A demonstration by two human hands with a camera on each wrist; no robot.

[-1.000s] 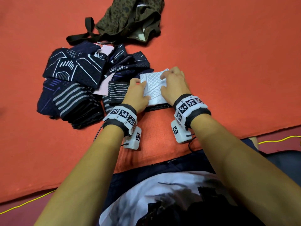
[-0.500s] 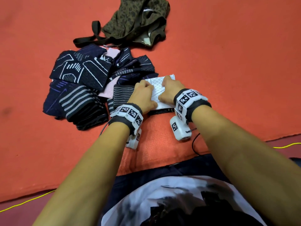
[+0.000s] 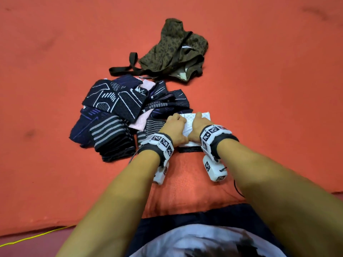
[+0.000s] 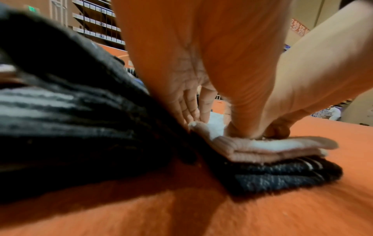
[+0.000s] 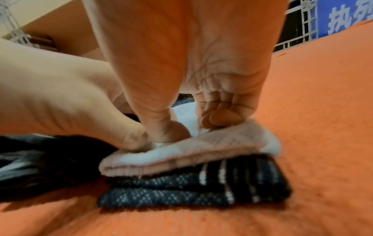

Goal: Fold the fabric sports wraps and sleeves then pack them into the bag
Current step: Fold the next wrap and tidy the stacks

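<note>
A folded white sleeve (image 3: 193, 119) with a diamond weave lies on a folded dark sleeve (image 3: 189, 149) on the orange mat. My left hand (image 3: 174, 127) grips its left side, fingers curled over the edge and thumb pressed on top (image 4: 216, 123). My right hand (image 3: 198, 125) holds its right side, with curled fingertips and thumb pushing into the cloth (image 5: 191, 126). The two thumbs meet at the near middle of the white sleeve (image 5: 201, 151). The dark sleeve (image 5: 181, 191) shows white stripes at its right end. The olive camouflage bag (image 3: 174, 51) lies crumpled beyond.
A loose pile of dark patterned and striped sleeves (image 3: 115, 112) with pink pieces (image 3: 143, 119) lies left of my hands, touching the stack. The bag's dark strap (image 3: 126, 69) trails left. The orange mat (image 3: 269, 108) stretches right; a yellow cable (image 3: 33, 237) runs past its near edge.
Both hands drew back toward me along the white sleeve and their fingers curled tighter. The head view tilted up, so the bag sits further inside the picture.
</note>
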